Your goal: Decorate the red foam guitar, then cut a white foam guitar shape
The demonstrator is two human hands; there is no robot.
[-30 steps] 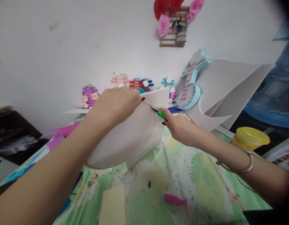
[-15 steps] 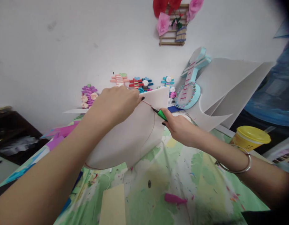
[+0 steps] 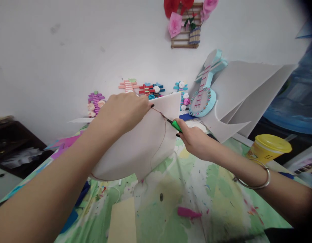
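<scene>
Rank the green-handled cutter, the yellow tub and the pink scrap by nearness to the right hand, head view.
1. Green-handled cutter: held in the right hand.
2. Pink scrap: on the table, below the hand.
3. Yellow tub: far right, past the bangled wrist.

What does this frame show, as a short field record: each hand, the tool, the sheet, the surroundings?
left hand: grips the top edge of the white foam sheet, holding it tilted up off the table
right hand: holds the green-handled cutter, its tip on the sheet's drawn red line
sheet: curved red outline marked on it
table cover: green patterned, littered with scraps
nearby: yellow tub at right; pink scrap in front; blue guitar model against the wall
</scene>
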